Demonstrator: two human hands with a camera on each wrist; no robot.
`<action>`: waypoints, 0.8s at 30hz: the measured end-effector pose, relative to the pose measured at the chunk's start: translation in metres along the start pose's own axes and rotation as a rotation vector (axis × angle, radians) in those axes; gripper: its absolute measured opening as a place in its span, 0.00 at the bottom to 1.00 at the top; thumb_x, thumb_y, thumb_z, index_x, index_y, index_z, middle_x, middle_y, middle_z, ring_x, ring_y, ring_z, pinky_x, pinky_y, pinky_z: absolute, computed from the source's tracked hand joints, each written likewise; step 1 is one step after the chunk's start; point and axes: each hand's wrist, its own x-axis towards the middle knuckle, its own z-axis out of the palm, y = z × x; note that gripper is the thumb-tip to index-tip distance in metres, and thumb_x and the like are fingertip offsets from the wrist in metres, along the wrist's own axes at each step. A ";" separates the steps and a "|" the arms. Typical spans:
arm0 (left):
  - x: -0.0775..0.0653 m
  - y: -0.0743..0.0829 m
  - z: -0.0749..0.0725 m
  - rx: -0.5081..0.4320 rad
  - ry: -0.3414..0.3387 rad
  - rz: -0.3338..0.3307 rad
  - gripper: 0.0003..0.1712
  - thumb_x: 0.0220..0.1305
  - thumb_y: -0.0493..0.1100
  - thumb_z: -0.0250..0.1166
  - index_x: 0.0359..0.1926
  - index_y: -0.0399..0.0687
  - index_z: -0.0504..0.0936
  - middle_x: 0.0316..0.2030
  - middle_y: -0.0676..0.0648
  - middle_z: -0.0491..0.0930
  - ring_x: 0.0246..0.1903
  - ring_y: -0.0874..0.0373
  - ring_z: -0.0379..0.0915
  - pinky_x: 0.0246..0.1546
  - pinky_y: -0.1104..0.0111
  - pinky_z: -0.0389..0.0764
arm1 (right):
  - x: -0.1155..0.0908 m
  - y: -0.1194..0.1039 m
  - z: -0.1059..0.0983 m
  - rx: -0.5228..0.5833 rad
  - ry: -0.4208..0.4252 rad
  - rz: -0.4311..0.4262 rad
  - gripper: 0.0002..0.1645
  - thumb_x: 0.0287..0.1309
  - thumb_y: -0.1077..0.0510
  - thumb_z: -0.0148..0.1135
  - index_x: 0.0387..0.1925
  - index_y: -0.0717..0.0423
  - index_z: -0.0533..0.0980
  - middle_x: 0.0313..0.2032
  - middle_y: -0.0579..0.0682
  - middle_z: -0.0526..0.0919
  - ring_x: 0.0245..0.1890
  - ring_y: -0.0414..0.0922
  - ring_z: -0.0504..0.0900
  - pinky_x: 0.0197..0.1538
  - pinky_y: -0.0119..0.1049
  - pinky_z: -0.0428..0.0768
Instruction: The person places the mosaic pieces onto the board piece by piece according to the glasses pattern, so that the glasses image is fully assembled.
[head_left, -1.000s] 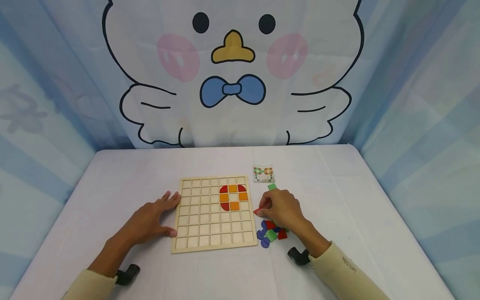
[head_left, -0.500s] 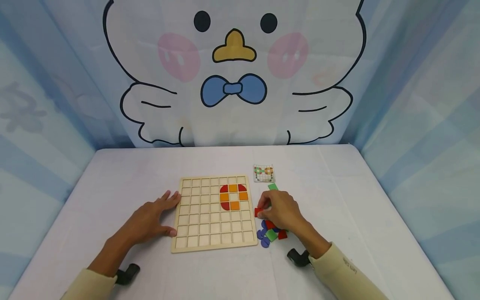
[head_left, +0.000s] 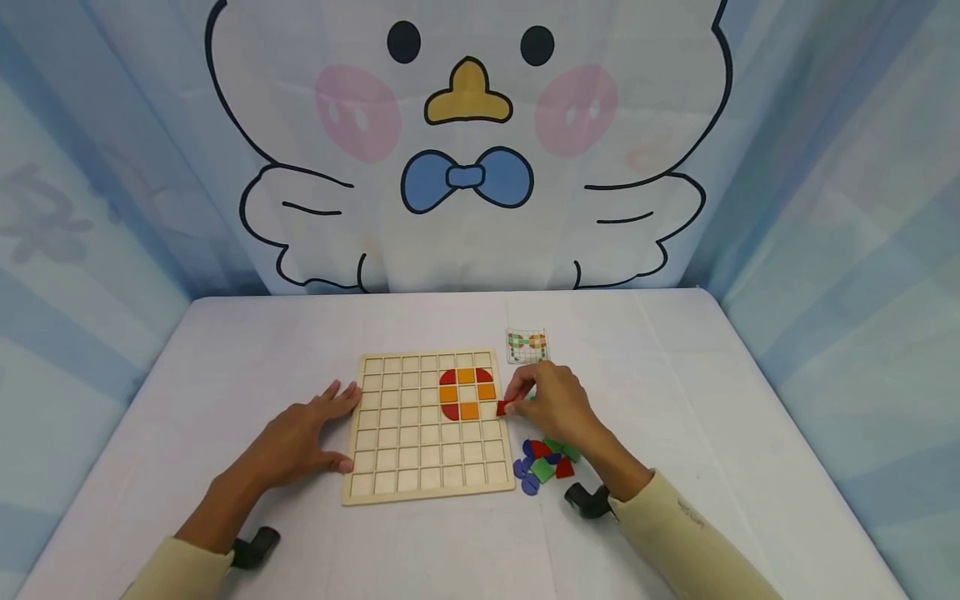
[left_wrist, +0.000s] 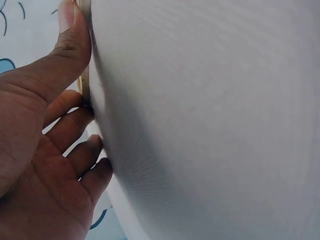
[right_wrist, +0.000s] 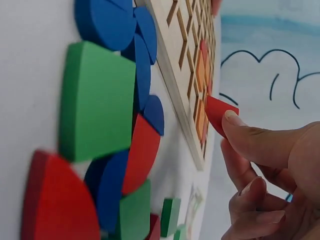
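Observation:
My right hand point(head_left: 553, 406) pinches a red quarter-circle tile point(right_wrist: 219, 113) between thumb and fingertips, at the right edge of a wooden grid board point(head_left: 420, 459). In the board's upper right, red rounded tiles point(head_left: 449, 412) and orange square tiles point(head_left: 469, 410) form a ring around one bare cell; its lower right corner cell holds no tile. My left hand point(head_left: 303, 437) lies along the board's left side, fingers spread, with the thumb and some fingertips touching the edge. The left wrist view shows the thumb point(left_wrist: 72, 45) against the wooden rim.
A loose pile of blue rounded tiles point(right_wrist: 106, 22), green square tiles point(right_wrist: 97, 100) and red rounded tiles point(right_wrist: 57, 200) lies right of the board, below my right hand. A small pattern card point(head_left: 527, 345) lies beyond the board's upper right corner. White cloth point(head_left: 420, 550) covers the table.
The red tile turns in my right hand's fingertips, then moves up and left to the board's right edge. My left hand stays on the board's left side.

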 end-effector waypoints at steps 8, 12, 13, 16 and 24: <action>0.001 0.001 0.001 0.004 -0.008 -0.007 0.65 0.45 0.55 0.86 0.82 0.47 0.63 0.81 0.37 0.60 0.77 0.26 0.59 0.71 0.30 0.66 | 0.014 -0.010 0.014 -0.020 -0.020 0.000 0.11 0.56 0.57 0.82 0.26 0.43 0.84 0.27 0.41 0.83 0.31 0.44 0.78 0.34 0.38 0.74; 0.002 0.001 0.001 0.012 -0.013 -0.011 0.66 0.45 0.55 0.85 0.82 0.47 0.63 0.81 0.37 0.60 0.76 0.25 0.60 0.71 0.30 0.66 | 0.018 -0.012 0.018 -0.045 -0.044 -0.003 0.11 0.57 0.57 0.81 0.26 0.44 0.84 0.27 0.40 0.83 0.30 0.42 0.78 0.34 0.36 0.75; 0.002 0.002 0.001 0.013 -0.015 -0.012 0.66 0.45 0.56 0.85 0.82 0.47 0.63 0.81 0.37 0.60 0.76 0.25 0.59 0.71 0.30 0.66 | 0.019 -0.012 0.019 -0.051 -0.050 -0.004 0.11 0.58 0.58 0.81 0.26 0.43 0.84 0.27 0.40 0.84 0.30 0.42 0.78 0.35 0.36 0.75; 0.002 0.002 0.000 0.012 -0.015 -0.011 0.66 0.45 0.56 0.85 0.82 0.47 0.63 0.81 0.37 0.60 0.76 0.25 0.59 0.71 0.29 0.66 | 0.020 -0.012 0.020 -0.061 -0.061 0.000 0.11 0.58 0.58 0.80 0.26 0.43 0.84 0.27 0.39 0.84 0.30 0.41 0.79 0.34 0.36 0.75; 0.001 0.002 0.000 0.008 -0.004 -0.002 0.65 0.45 0.54 0.86 0.81 0.46 0.63 0.80 0.36 0.61 0.76 0.25 0.60 0.70 0.30 0.67 | 0.019 -0.013 0.021 -0.082 -0.054 0.013 0.10 0.59 0.56 0.80 0.26 0.42 0.85 0.26 0.38 0.84 0.30 0.41 0.79 0.33 0.36 0.76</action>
